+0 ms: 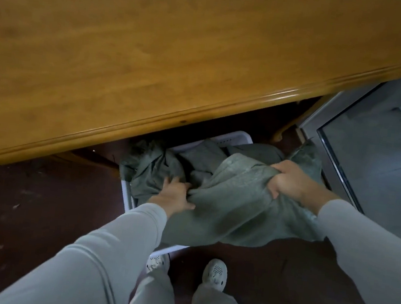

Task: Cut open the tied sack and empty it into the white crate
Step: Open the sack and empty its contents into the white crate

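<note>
head view: looking down at both hands
left hand (177, 195): gripping a bunch of the sack's cloth, fingers curling in
right hand (288, 182): squeezing a fistful of the same cloth, fingers tucking under
sack (235, 210): hanging limp between the two hands, drooping over the crate
white crate (236, 138): sitting under both hands
grey cloth (150, 168): lying in the crate, just past the left hand
table (156, 47): stretching far beyond both hands
shoes (215, 273): standing below the hands

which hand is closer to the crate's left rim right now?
Left. The left hand grips the sack just inside the crate's left rim; the right hand grips it over the crate's right side.
</note>
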`<state>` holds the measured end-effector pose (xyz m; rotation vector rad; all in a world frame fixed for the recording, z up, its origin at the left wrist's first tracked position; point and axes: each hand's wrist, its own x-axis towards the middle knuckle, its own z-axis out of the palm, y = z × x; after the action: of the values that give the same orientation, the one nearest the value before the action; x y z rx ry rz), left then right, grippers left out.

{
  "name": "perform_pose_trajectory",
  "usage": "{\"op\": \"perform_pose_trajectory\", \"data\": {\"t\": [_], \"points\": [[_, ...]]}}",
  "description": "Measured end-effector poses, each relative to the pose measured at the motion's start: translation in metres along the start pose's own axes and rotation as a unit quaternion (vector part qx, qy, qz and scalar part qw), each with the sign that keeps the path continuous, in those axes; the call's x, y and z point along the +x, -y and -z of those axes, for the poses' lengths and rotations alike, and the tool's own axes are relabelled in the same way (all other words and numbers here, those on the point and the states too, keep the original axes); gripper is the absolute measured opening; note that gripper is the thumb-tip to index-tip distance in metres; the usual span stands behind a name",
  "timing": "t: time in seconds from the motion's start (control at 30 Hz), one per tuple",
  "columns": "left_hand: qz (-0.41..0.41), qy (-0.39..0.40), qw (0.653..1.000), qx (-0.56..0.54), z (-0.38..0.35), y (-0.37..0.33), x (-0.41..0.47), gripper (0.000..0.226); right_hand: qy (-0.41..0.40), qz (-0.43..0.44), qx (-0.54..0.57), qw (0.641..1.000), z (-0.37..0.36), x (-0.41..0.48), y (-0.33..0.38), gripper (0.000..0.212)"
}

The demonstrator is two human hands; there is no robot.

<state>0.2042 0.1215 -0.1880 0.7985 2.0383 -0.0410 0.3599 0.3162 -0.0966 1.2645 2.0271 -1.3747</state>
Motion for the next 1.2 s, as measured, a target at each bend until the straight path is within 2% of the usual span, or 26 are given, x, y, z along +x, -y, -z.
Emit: {"op": "perform_pose_trajectory", "data": {"t": [0.07,0.13,0.23,0.3,0.37,0.43,0.47,0.57,0.63,0.7,0.77,0.83,0.93,1.0,1.07,1.13,1.2], "points": [[0.033,-0.017,0.997,-0.069,-0.001,-0.001,-0.003,0.057,-0.029,-0.013,0.0,0.999,0.009,-0.004,-0.001,0.014],[0.046,-0.034,0.987,-0.152,0.006,-0.011,-0.013,0.054,-0.083,-0.013,0.002,0.996,0.019,-0.011,0.001,0.009],[0.027,-0.043,0.934,-0.353,0.031,-0.036,-0.026,0.063,-0.184,-0.022,0.058,0.981,0.042,-0.021,0.009,0.018],[0.007,-0.059,0.905,-0.421,0.046,-0.046,-0.037,0.077,-0.231,-0.021,0.115,0.966,0.055,-0.029,0.02,0.02],[-0.006,-0.068,0.938,-0.339,0.054,-0.046,-0.044,0.079,-0.25,-0.009,0.136,0.959,0.061,-0.038,0.031,0.024],[-0.005,-0.07,0.978,-0.195,0.059,-0.045,-0.054,0.064,-0.268,0.012,0.136,0.954,0.068,-0.048,0.04,0.026],[-0.006,-0.077,0.984,-0.16,0.062,-0.045,-0.06,0.059,-0.279,0.027,0.136,0.95,0.072,-0.054,0.047,0.025],[-0.017,-0.124,0.973,-0.192,0.08,-0.051,-0.072,0.046,-0.301,0.081,0.179,0.933,0.086,-0.07,0.073,0.023],[-0.023,-0.139,0.962,-0.236,0.088,-0.048,-0.079,0.049,-0.298,0.108,0.2,0.927,0.09,-0.079,0.086,0.022],[-0.016,-0.118,0.975,-0.188,0.084,-0.039,-0.088,0.054,-0.285,0.104,0.13,0.944,0.086,-0.084,0.09,0.021],[-0.003,-0.109,0.99,-0.086,0.072,-0.031,-0.097,0.042,-0.271,0.092,0.017,0.958,0.077,-0.092,0.084,0.019],[-0.008,-0.131,0.99,-0.057,0.071,-0.03,-0.107,0.03,-0.284,0.103,-0.025,0.953,0.079,-0.103,0.084,0.017],[-0.01,-0.203,0.972,-0.115,0.086,-0.034,-0.119,0.038,-0.353,0.14,-0.011,0.925,0.093,-0.118,0.096,0.009],[0.001,-0.226,0.959,-0.171,0.09,-0.032,-0.126,0.041,-0.365,0.178,0.001,0.914,0.095,-0.122,0.101,0.009],[0.009,-0.179,0.975,-0.131,0.08,-0.026,-0.131,0.045,-0.318,0.177,-0.044,0.93,0.083,-0.123,0.094,0.008],[0.024,-0.123,0.99,-0.062,0.065,-0.021,-0.136,0.043,-0.259,0.141,-0.125,0.947,0.066,-0.121,0.083,0.011],[0.018,-0.15,0.986,-0.068,0.06,-0.022,-0.142,0.038,-0.274,0.149,-0.16,0.937,0.063,-0.126,0.088,0.014]]}}
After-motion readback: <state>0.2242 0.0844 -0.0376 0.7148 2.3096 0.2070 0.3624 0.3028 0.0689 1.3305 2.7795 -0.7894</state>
